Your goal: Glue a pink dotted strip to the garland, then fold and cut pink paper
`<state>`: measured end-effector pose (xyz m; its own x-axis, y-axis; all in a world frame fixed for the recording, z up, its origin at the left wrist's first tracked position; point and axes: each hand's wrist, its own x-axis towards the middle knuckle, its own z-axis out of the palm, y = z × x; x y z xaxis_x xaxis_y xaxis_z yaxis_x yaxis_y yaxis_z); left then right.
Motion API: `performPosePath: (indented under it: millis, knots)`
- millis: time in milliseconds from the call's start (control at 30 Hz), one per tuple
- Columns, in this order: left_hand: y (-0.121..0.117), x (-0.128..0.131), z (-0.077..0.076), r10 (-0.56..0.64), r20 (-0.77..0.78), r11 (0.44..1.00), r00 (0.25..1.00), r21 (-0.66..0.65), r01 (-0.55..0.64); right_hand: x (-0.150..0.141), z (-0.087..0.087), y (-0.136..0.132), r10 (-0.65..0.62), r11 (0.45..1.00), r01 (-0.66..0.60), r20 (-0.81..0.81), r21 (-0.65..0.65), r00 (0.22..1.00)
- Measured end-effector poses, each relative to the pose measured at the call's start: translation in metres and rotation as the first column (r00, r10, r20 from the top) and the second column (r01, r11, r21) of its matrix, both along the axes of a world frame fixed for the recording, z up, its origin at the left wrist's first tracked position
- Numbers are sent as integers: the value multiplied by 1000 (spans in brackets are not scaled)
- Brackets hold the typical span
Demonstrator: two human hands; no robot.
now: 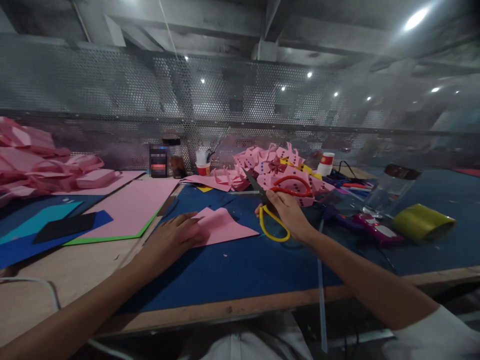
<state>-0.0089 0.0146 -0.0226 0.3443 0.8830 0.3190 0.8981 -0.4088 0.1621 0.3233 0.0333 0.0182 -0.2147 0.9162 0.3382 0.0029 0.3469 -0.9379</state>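
Observation:
A small pink sheet (223, 227) lies on the blue table covering, its upper edge curled up. My left hand (176, 235) is closed over the sheet's left end, fingers bent across it; the thumb's contact is hidden. To the right of the sheet, my right hand (287, 210) grips a pair of scissors (274, 230) with one red and one yellow handle loop. Their dark blades point up and left, away from the sheet, in front of a heap of cut pink pieces (258, 160) with dark dots.
Larger pink sheets (138, 200) and blue and black pieces lie left, below a pink pile (37, 160). Jars and paper cups (326, 164) stand at the back. Right are a clear jar (392, 190), a yellow roll (423, 222) and a magenta object (377, 229). A perforated screen (225, 95) rises behind.

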Motion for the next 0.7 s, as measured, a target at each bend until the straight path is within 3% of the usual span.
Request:
performPosePath:
  millis: [300,500,700]
  knots:
    - [2,0,6,8,174,1000,985,9,-10,15,17,4,94,992,-95,-12,-85,996]
    - [5,-10,12,44,411,991,911,-133,12,39,28,13,217,973,-191,226,-133,950]
    - [11,-13,11,35,470,995,882,-97,12,52,25,23,388,914,-310,345,-261,855]
